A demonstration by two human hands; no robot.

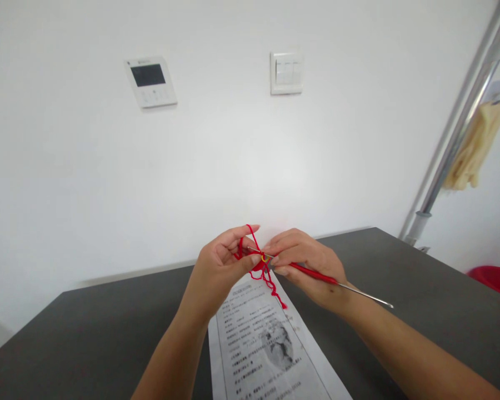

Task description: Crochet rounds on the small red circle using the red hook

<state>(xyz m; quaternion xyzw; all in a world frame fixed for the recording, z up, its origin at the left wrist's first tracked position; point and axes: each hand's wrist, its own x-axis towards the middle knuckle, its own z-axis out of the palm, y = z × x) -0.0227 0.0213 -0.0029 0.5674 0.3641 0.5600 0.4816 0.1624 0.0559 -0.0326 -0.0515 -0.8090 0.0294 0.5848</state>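
Just above the near side of the wall, over the upper end of a printed sheet [233, 355] on the dark surface [108, 328], a small piece of red crochet work [258, 263] is held between two hands. The left hand [220, 258] pinches the work between thumb and fingers, its index finger raised with a strand of red yarn [253, 235] passing over it. The fingers of the right hand [310, 261] close around the red grip of a crochet hook [316, 274], whose slim metal front reaches across to the left thumb and whose metal rear projects beyond the wrist. A small yellow loop [264, 258] lies at the work; its exact attachment is too small to tell. A loose red tail [280, 297] hangs over the sheet.

For good execution, the left pinch is best placed close to the stitch being worked, with the raised finger giving even, light tension. The hook probably draws through most cleanly with its throat turned slightly downward. The dangling tail and yellow loop should stay clear of the hook, since either could snag.
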